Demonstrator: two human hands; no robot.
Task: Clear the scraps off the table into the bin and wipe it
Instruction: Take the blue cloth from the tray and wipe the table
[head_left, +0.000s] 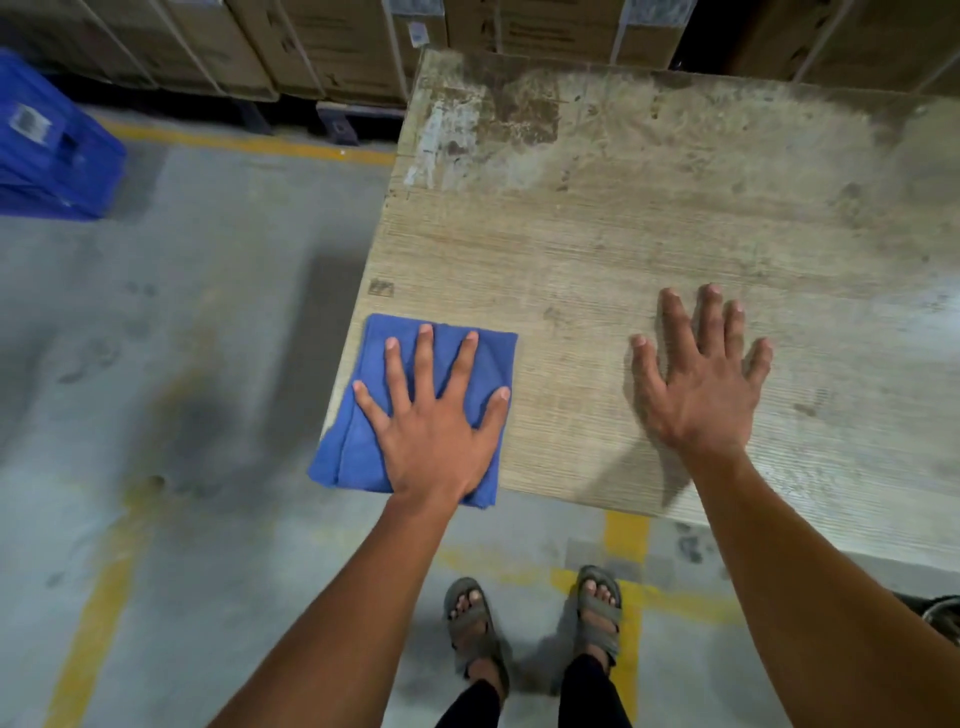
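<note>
Left hand (434, 431) flat on corner cloth (374, 410)

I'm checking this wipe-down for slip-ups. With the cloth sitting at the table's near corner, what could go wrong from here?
1. The blue cloth overhangs the table at its near left corner; a stroke further that way could drag it off onto the floor.
2. The left hand presses flat with spread fingers and grips nothing, so the cloth may slide or bunch.
3. The right hand lies flat on the dusty top and may smear grime across it.
</note>
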